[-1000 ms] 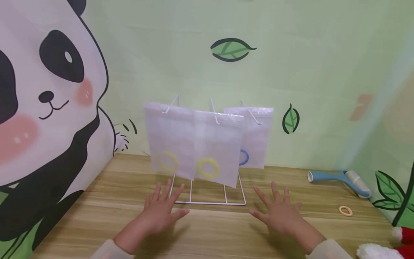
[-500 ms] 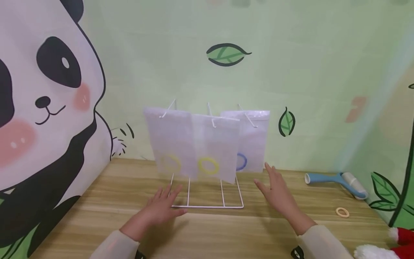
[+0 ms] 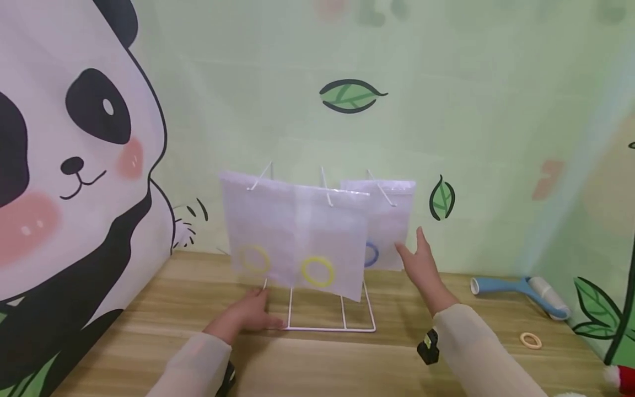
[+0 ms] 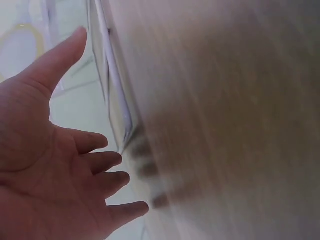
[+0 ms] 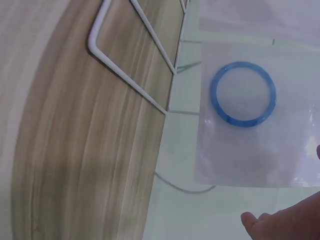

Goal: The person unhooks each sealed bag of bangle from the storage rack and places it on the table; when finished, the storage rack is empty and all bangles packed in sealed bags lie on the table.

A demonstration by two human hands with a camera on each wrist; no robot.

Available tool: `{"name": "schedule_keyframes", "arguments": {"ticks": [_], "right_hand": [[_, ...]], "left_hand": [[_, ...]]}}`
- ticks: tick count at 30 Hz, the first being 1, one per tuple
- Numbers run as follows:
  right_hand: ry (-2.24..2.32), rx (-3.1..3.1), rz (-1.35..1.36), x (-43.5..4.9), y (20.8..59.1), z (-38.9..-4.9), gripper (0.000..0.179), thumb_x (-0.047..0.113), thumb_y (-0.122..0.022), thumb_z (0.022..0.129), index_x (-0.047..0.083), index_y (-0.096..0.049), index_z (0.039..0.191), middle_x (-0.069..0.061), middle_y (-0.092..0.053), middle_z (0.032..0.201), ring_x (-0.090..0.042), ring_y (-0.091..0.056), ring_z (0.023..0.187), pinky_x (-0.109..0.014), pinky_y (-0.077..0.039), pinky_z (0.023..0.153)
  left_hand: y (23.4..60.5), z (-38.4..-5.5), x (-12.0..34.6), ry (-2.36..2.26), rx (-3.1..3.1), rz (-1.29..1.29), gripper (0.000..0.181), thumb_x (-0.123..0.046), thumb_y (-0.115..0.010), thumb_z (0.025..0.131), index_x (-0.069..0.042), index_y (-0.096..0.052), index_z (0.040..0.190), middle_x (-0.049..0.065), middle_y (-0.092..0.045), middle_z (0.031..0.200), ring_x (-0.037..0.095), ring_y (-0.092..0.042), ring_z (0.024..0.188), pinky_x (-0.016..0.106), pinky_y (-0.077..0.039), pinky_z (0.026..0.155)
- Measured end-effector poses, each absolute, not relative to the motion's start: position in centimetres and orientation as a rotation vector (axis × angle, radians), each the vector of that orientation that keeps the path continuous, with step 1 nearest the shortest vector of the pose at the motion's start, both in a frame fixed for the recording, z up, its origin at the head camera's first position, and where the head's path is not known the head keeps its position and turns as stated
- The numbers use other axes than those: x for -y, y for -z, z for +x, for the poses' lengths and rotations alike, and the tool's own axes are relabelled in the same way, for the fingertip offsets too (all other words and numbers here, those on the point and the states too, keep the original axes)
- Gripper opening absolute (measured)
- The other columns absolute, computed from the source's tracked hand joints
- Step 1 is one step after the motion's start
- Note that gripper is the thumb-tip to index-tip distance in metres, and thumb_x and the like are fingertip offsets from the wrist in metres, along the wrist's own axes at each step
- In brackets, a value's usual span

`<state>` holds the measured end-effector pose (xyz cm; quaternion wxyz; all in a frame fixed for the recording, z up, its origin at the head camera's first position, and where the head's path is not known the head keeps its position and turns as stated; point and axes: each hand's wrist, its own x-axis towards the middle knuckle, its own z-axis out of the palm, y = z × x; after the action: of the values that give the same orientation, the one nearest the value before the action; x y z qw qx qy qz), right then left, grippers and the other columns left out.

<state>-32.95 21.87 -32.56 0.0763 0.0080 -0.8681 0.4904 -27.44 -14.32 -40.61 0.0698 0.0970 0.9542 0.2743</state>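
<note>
Left hand (image 3: 248, 313): empty, fingers extended, at near-left corner of white wire rack (image 3: 329, 330); contact unclear. Two translucent bags (image 3: 342, 231) with yellow rings (image 3: 317, 285) hang from left and middle hooks (image 3: 260, 176); third bag (image 3: 391, 226), blue ring (image 5: 242, 123), hangs right, farther back. Right hand (image 3: 420, 267): empty, thumb apart, near that bag's edge. Judgement: steady base evenly both sides; avoid brushing bags off hooks.

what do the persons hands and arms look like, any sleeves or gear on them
The left hand and right hand are bare, without gloves. Long off-white sleeves reach roughly to the wrists. A blocky black device with a small pale marking sits by the right wrist; a dark piece partly shows by the left.
</note>
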Motion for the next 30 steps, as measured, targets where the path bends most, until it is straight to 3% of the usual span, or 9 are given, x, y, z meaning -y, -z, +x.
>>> {"name": "schedule_keyframes", "arguments": {"ticks": [6, 9, 13, 16, 22, 30], "right_hand": [[-1.513, 2.596, -0.054, -21.8, 32.7, -34.3, 0.084, 0.029, -0.048, 0.102, 0.006, 0.010, 0.157, -0.019, 0.005, 0.164, -0.038, 0.002, 0.150, -0.051, -0.006, 0.120], [-1.522, 2.572, -0.066, -22.0, 32.9, -34.6, 0.082, 0.026, -0.050, 0.101, 0.005, 0.005, 0.158, -0.022, -0.007, 0.164, -0.039, -0.007, 0.150, -0.052, -0.014, 0.119], [-1.515, 2.494, -0.096, -21.8, 33.1, -34.6, 0.071, 0.024, -0.054, 0.100, 0.002, -0.018, 0.157, -0.027, -0.042, 0.147, -0.039, -0.039, 0.136, -0.049, -0.036, 0.109], [-1.444, 2.447, -0.119, -21.4, 33.4, -34.3, 0.055, 0.026, -0.059, 0.099, -0.001, -0.043, 0.144, -0.025, -0.056, 0.127, -0.036, -0.053, 0.116, -0.046, -0.045, 0.096], [-1.264, 2.396, -0.121, -21.5, 34.2, -32.8, 0.039, 0.036, -0.065, 0.096, 0.000, -0.064, 0.112, -0.017, -0.065, 0.108, -0.027, -0.057, 0.097, -0.035, -0.047, 0.080], [-1.151, 2.379, -0.029, -22.0, 35.0, -30.5, 0.033, 0.034, -0.065, 0.097, 0.004, -0.072, 0.110, -0.013, -0.071, 0.099, -0.023, -0.060, 0.085, -0.022, -0.047, 0.066]], "left_hand": [[41.1, -27.7, 14.5, -0.835, -2.814, 0.196, 0.117, -0.044, -0.090, 0.068, 0.015, -0.028, 0.148, 0.034, -0.022, 0.155, 0.047, -0.021, 0.144, 0.056, -0.021, 0.116], [41.2, -28.1, 14.4, -0.816, -2.822, 0.212, 0.116, -0.038, -0.092, 0.066, 0.017, -0.029, 0.146, 0.035, -0.025, 0.153, 0.048, -0.024, 0.143, 0.055, -0.024, 0.115], [41.0, -28.6, 14.3, -0.730, -2.842, 0.182, 0.110, -0.036, -0.091, 0.066, 0.020, -0.033, 0.141, 0.036, -0.027, 0.152, 0.047, -0.027, 0.142, 0.055, -0.028, 0.113], [40.7, -28.9, 14.5, -0.666, -2.854, 0.142, 0.108, -0.039, -0.091, 0.066, 0.023, -0.037, 0.137, 0.036, -0.028, 0.152, 0.047, -0.030, 0.140, 0.053, -0.030, 0.113], [39.9, -29.1, 14.4, -0.639, -2.833, 0.082, 0.108, -0.038, -0.092, 0.066, 0.022, -0.038, 0.137, 0.033, -0.028, 0.153, 0.045, -0.034, 0.138, 0.048, -0.032, 0.113], [40.1, -29.0, 14.4, -0.687, -2.785, 0.075, 0.112, -0.038, -0.091, 0.068, 0.021, -0.031, 0.143, 0.034, -0.018, 0.156, 0.047, -0.022, 0.144, 0.052, -0.025, 0.115]]}}
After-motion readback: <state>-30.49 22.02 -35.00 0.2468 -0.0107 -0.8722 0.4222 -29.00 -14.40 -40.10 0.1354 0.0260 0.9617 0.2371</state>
